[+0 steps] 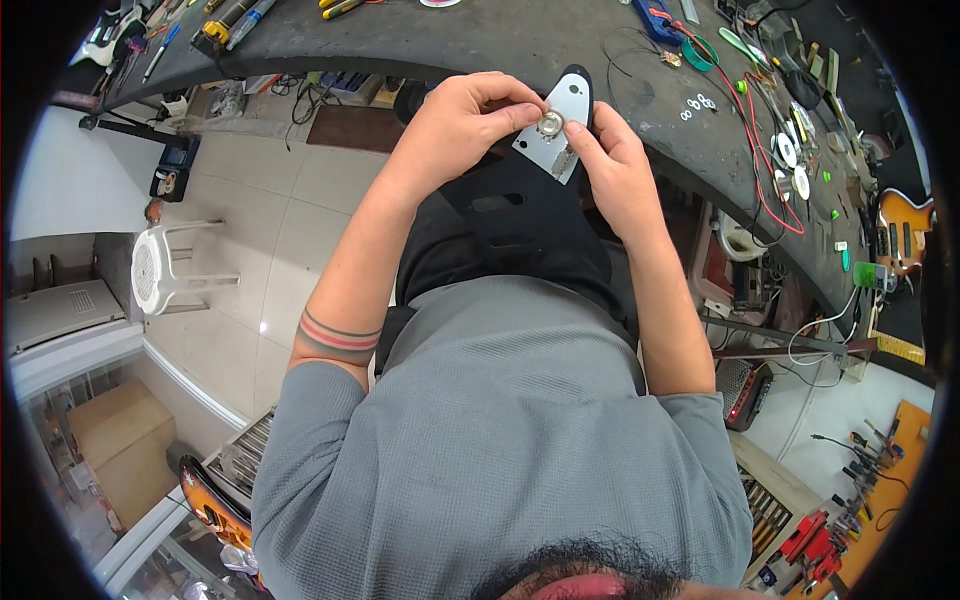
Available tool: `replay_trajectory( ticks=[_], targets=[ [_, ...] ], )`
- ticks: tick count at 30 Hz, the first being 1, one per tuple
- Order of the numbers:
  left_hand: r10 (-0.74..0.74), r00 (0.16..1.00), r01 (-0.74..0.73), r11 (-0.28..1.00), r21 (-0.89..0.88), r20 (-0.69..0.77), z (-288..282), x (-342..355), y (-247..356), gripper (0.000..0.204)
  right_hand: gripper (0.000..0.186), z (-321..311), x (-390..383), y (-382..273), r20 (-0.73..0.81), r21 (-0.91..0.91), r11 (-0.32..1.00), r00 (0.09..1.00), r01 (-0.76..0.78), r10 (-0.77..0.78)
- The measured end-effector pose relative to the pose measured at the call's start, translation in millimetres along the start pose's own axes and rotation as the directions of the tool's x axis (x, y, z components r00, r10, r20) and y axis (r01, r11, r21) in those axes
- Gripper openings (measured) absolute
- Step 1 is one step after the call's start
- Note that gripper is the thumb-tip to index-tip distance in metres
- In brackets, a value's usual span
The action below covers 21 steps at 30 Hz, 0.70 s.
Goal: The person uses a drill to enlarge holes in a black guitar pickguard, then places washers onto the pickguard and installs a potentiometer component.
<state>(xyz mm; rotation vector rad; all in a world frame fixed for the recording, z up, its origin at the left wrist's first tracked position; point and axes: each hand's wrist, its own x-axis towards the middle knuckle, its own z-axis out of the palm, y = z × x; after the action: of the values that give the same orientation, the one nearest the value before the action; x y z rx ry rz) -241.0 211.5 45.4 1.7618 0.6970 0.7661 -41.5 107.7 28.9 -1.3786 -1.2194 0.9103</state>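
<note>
A small silver-white guitar control plate (571,101), dark along its edge and narrowing to a rounded tip, is held in front of me at the bench edge. Screw holes show near its ends. My right hand (622,165) grips its right side, thumb on the face and fingers behind. On the plate sits a round metal part (550,123) that looks like a potentiometer. The thumb and index finger of my left hand (465,122) pinch at its upper left rim. A brownish metal piece (564,163), perhaps a switch, lies near the plate's lower end, partly covered by my right thumb.
The dark workbench (400,38) curves ahead and right. Red wires (752,150), a green tape ring (699,54), small white rings (697,104) and spools lie on it. A sunburst guitar (903,235) rests far right. A white stool (160,268) stands left.
</note>
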Motion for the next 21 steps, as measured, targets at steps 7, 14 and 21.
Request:
replay_trajectory(
  ticks=[7,14,21],
  targets=[
    [-0.023,1.0,0.024,0.997,-0.072,0.012,3,-11,7,0.019,0.024,3,-10,-10,-0.023,0.047,0.999,1.0,0.002,-0.001],
    [0.277,0.961,-0.277,0.96,0.031,-0.015,11,-6,4,0.014,0.023,-4,-8,-10,0.007,0.064,0.998,1.0,-0.009,0.008],
    [0.131,0.991,-0.131,0.991,0.003,0.024,13,-2,5,0.012,0.022,-10,-4,-5,0.024,0.08,0.996,0.999,-0.033,0.031]
  ],
)
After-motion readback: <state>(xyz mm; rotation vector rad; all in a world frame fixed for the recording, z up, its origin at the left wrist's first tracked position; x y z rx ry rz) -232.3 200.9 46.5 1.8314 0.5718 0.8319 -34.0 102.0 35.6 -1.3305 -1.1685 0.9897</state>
